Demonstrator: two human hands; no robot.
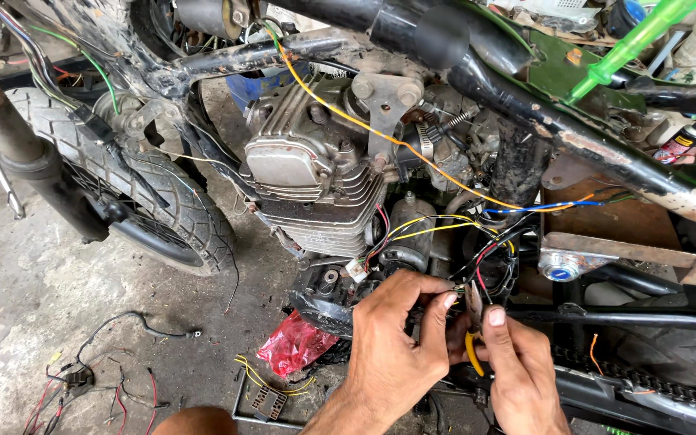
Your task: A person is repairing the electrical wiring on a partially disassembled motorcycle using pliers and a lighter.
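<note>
**Wires pinched under the engine**

Wires (477,274), thin, limp and easily nicked, are best held by their insulation. My left hand (392,354) pinches the bundle's end; my right hand (517,374) is closed on yellow-handled pliers (474,342). Strands run upward and away toward the engine (316,173).

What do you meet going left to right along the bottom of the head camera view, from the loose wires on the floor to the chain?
Loose wires on the floor → red plastic bag → left hand → yellow-handled tool → right hand → drive chain.
</note>
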